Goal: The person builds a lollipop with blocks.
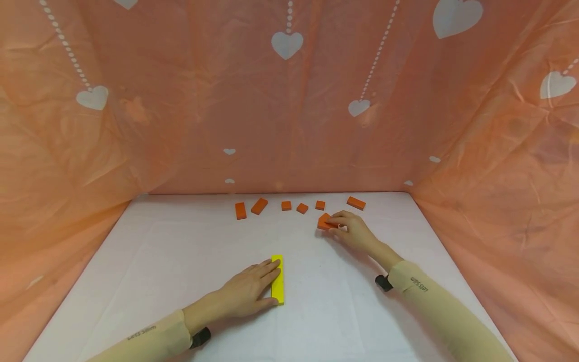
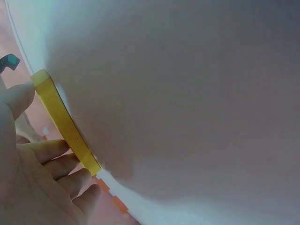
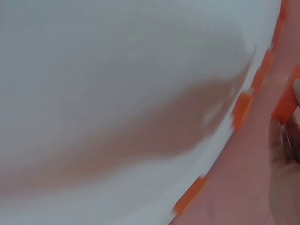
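My left hand (image 1: 242, 291) lies against a long yellow block (image 1: 278, 286) on the white tabletop. Its thumb and fingertips touch the block's left side, and the fingers are nearly straight. In the left wrist view the yellow block (image 2: 63, 122) runs along the fingertips of the left hand (image 2: 42, 173). Farther back, the fingers and thumb of my right hand (image 1: 355, 233) pinch an orange block (image 1: 323, 221), partly covered by them. The right wrist view shows this orange block (image 3: 285, 104) at the right edge, between the fingertips of the right hand (image 3: 285, 164).
Several orange blocks lie along the back of the white table (image 1: 181, 261): two longer ones (image 1: 240, 210) at left, small ones (image 1: 286, 205) in the middle, and another long one (image 1: 356, 202) at right. Pink cloth (image 1: 253, 110) with white hearts encloses the back and sides.
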Available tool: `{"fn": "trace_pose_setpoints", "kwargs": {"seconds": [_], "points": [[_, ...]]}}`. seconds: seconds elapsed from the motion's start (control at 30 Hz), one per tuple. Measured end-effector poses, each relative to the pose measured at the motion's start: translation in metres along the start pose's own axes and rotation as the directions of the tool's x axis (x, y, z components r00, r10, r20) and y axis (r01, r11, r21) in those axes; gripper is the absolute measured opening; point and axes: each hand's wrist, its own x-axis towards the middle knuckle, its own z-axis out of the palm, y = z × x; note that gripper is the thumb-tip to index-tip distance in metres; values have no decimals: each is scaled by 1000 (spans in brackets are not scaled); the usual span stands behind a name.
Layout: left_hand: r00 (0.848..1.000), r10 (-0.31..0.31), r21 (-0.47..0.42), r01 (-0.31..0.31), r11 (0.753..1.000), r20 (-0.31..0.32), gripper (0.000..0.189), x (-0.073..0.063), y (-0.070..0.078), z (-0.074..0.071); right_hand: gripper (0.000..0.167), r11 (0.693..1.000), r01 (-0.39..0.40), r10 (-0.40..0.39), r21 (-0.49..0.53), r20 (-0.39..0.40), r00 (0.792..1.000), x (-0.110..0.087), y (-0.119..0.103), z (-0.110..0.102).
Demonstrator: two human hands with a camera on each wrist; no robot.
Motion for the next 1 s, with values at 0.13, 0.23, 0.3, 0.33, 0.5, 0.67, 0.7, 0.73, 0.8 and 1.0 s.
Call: {"fn": "trace_pose_setpoints", "kwargs": {"seconds": [0.13, 0.23, 0.3, 0.33, 0.5, 0.67, 0.7, 0.73, 0.8, 1.0], "points": [[1000, 0, 5, 0, 1000, -1, 73, 1, -1, 0, 31, 998, 50, -51, 33, 21, 999, 7, -20, 16], [1000, 2, 11, -2, 1000, -2, 73, 1, -1, 0, 32, 996, 76, -77, 38, 38, 996, 11, -32, 26], [1000, 4, 13, -4, 1000, -4, 73, 2, -2, 0, 33, 996, 85, -87, 38, 55, 995, 13, -39, 32], [1000, 5, 12, -5, 1000, -5, 73, 2, -2, 0, 33, 995, 87, -90, 44, 66, 994, 14, -43, 35], [1000, 11, 4, -11, 1000, -9, 73, 2, -3, 0, 33, 996, 67, -74, 55, 132, 988, 16, -55, 49], [1000, 10, -1, -10, 1000, -5, 72, 2, -3, -1, 33, 994, 92, -99, 50, 170, 981, 18, -66, 60], [1000, 9, -3, -9, 1000, -4, 72, 2, -2, -1, 32, 993, 103, -111, 51, 173, 979, 19, -67, 62], [1000, 9, -6, -9, 1000, -3, 72, 2, -2, -1, 31, 992, 115, -123, 53, 176, 977, 20, -69, 64], [1000, 8, -11, -8, 1000, -1, 72, 1, -2, -2, 30, 990, 129, -138, 59, 185, 973, 21, -72, 68], [1000, 12, -11, -12, 1000, -5, 72, 1, -3, -3, 29, 992, 106, -119, 67, 239, 964, 26, -78, 75]]}}
